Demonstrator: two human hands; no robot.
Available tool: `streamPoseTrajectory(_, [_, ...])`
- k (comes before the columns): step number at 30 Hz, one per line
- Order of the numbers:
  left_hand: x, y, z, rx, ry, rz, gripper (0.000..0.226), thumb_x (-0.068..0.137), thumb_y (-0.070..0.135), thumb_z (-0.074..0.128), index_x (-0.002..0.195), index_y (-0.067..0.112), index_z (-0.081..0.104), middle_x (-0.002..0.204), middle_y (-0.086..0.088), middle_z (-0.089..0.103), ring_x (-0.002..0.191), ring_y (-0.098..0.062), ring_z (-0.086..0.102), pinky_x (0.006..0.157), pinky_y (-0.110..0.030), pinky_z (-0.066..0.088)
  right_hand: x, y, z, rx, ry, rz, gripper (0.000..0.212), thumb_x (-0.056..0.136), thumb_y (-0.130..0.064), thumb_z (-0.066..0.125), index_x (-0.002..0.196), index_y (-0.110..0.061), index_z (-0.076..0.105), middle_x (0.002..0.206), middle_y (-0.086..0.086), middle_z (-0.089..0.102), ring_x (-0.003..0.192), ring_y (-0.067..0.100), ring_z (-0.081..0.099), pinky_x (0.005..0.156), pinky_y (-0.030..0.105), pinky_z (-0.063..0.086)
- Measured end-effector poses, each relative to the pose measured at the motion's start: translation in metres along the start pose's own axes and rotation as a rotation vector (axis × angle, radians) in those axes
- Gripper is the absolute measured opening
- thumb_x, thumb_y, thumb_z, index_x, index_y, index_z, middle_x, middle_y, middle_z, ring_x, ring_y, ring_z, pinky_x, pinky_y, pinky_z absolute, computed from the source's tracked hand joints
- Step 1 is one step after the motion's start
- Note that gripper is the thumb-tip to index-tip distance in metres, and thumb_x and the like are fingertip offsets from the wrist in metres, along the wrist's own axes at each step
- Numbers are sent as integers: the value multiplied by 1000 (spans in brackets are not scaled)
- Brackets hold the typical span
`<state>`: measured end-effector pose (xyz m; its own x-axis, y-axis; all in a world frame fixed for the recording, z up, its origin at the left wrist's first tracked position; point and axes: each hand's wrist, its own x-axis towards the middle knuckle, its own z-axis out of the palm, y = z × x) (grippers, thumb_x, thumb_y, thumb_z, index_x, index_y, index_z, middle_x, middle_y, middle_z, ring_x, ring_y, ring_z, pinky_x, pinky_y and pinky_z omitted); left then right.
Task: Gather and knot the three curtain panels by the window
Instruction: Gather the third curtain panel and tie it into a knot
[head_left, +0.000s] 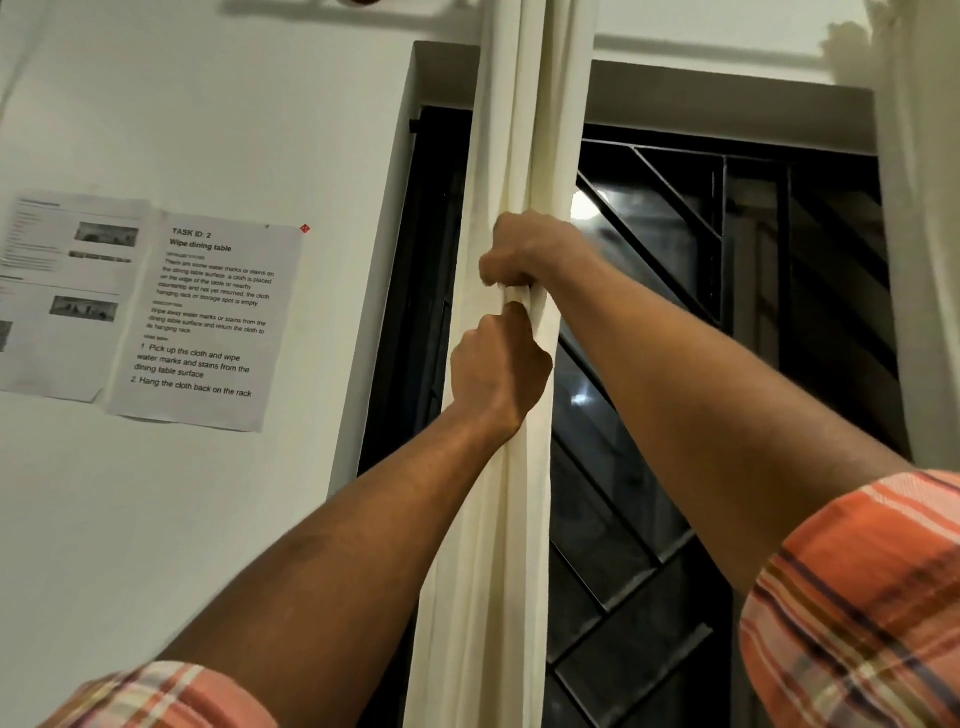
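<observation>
**Q:** Where does the curtain stand?

**A:** The cream fabric curtain panel (514, 130) hangs bunched into a narrow vertical rope. It is at the left side of the dark window with a black metal grille (675, 312). Its folds run from the top edge of the view to the bottom.

**Q:** And the hands?

**A:** Both are closed round that bundle. The right hand (522, 254) grips it higher up, fingers wrapped over the front of the folds. The left hand (498, 371) grips it just below, thumb uppermost. The two almost touch, with a small puff of cloth pinched between them.

**Q:** Is it knotted?

**A:** Not yet. The cloth runs straight above and below the two grips.

**Q:** What else is near?

**A:** A second pale curtain (919, 208) hangs at the far right edge of the window, well apart from the first. On the white wall (208, 104) to the left, white printed paper sheets (202, 322) are stuck side by side. One is headed "Wipe dining table". Orange plaid sleeves (857, 597) sit pushed up both arms.
</observation>
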<state>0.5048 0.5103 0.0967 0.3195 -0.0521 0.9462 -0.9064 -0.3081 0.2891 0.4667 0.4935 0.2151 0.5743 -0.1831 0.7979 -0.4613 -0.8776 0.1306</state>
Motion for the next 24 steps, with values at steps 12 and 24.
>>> streamPoseTrajectory(12, [-152, -64, 42, 64, -407, -316, 29, 90, 29, 56, 116, 16, 57, 101, -1, 67, 88, -22, 67, 69, -25, 48, -122, -8, 120, 70, -592, -92, 14, 89, -21, 52, 83, -9, 47, 81, 5, 53, 68, 20, 54, 63, 34, 48])
streamPoseTrajectory(24, [-25, -5, 10, 28, -108, -148, 33, 92, 33, 53, 115, 10, 54, 110, -11, 62, 93, -32, 64, 75, -35, 50, -49, -1, 41, 146, 151, 2, 15, 82, -30, 53, 87, -17, 49, 79, 1, 51, 76, 23, 53, 68, 32, 40])
